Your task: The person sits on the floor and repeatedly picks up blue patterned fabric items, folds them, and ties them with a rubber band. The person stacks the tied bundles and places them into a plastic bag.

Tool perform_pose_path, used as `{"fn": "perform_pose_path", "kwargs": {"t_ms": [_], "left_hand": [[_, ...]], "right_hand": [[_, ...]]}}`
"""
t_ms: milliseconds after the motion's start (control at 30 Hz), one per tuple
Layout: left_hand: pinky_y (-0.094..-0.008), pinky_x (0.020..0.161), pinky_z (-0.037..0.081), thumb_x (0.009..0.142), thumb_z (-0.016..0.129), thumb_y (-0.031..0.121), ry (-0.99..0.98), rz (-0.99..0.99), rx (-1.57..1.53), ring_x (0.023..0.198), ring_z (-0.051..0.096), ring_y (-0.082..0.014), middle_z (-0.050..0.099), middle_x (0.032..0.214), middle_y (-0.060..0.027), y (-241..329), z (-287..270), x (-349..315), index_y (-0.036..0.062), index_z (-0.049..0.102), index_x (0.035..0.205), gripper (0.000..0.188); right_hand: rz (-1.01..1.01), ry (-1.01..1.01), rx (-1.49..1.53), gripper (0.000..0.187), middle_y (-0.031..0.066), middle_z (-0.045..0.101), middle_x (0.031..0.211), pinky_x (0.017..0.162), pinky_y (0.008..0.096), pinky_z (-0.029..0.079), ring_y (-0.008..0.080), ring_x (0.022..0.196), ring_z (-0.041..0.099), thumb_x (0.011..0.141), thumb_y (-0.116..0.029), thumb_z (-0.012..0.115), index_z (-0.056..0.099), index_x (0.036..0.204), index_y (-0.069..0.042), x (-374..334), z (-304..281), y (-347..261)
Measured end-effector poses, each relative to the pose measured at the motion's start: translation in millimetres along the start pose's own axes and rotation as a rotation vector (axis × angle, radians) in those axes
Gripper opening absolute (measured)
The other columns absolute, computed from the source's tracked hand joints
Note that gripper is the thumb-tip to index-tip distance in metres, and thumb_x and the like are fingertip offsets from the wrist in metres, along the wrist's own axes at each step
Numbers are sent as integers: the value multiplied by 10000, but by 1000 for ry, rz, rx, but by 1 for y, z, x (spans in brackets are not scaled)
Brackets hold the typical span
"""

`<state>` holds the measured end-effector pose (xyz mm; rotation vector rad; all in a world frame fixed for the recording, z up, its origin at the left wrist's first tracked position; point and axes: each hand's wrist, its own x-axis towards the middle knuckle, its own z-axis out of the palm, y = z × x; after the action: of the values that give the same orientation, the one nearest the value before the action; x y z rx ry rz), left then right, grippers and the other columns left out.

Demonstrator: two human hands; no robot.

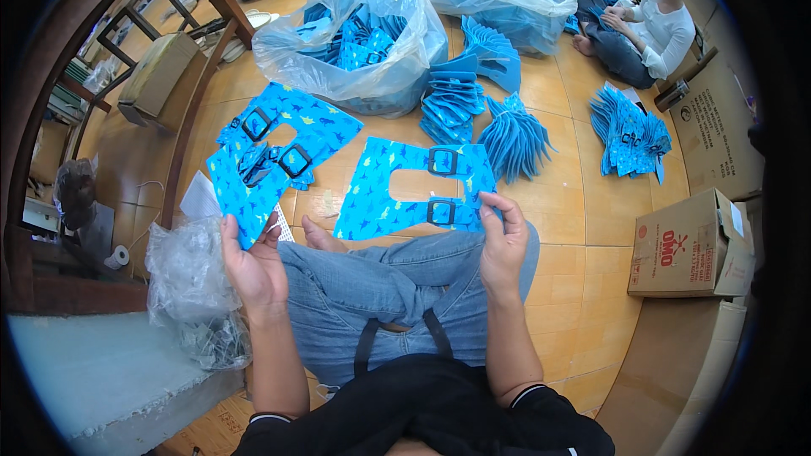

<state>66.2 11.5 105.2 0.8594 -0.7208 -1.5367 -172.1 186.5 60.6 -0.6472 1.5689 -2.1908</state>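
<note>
Holding one blue buckled panel (325, 127) by its corner in our left hand (258, 266), we pinch a second panel (410, 159) by its right edge with our right hand (504, 245), both in front of our crossed legs (363, 283).

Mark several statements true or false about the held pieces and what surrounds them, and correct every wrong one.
1. The left hand holds a blue printed piece. True.
2. Only one hand holds something. False: the right hand pinches a second printed piece.
3. That second piece carries two black buckles. True.
4. Every plastic bag is empty. False: the nearer plastic bag holds blue pieces.
5. The seated co-worker wears dark sleeves. False: they are white.
</note>
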Motion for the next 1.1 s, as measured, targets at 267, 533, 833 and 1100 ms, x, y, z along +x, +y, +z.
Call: {"fn": "perform_pose_path", "kwargs": {"t_ms": [267, 533, 833, 1100], "left_hand": [[-317, 748, 520, 1010, 501, 332, -29, -2, 56, 873, 665, -205, 691, 1014, -92, -3, -3, 0, 44, 589, 1141, 329], [-346, 760, 525, 1045, 426, 296, -137, 9, 43, 900, 655, -184, 670, 1072, -79, -7, 11, -11, 61, 544, 1191, 301], [-261, 815, 476, 1046, 441, 221, -222, -96, 11, 899, 596, -89, 655, 1007, -50, -9, 21, -21, 16, 589, 1113, 261], [-290, 1088, 297, 1045, 459, 229, -350, -279, 269, 954, 563, -50, 651, 1014, -16, -44, 7, -25, 5, 642, 1054, 289]], "right_hand": [[0, 18, -82, 148, 55, 657, 1040, 853, 236, 464, 89, 953, 584, 951, -13, 588, 658, 1079, 10, -1, -5, 11], [60, -6, -104, 157, 66, 657, 1046, 852, 243, 468, 94, 959, 587, 958, -11, 567, 659, 1081, 21, 0, -3, 15], [75, -75, -160, 184, 71, 648, 1085, 880, 249, 456, 99, 987, 580, 971, -12, 544, 637, 1127, 23, -1, 0, 11], [205, -229, 208, 342, 89, 647, 1126, 912, 259, 461, 130, 1041, 598, 1022, -171, 440, 567, 1234, 65, -11, 0, 19]]}}
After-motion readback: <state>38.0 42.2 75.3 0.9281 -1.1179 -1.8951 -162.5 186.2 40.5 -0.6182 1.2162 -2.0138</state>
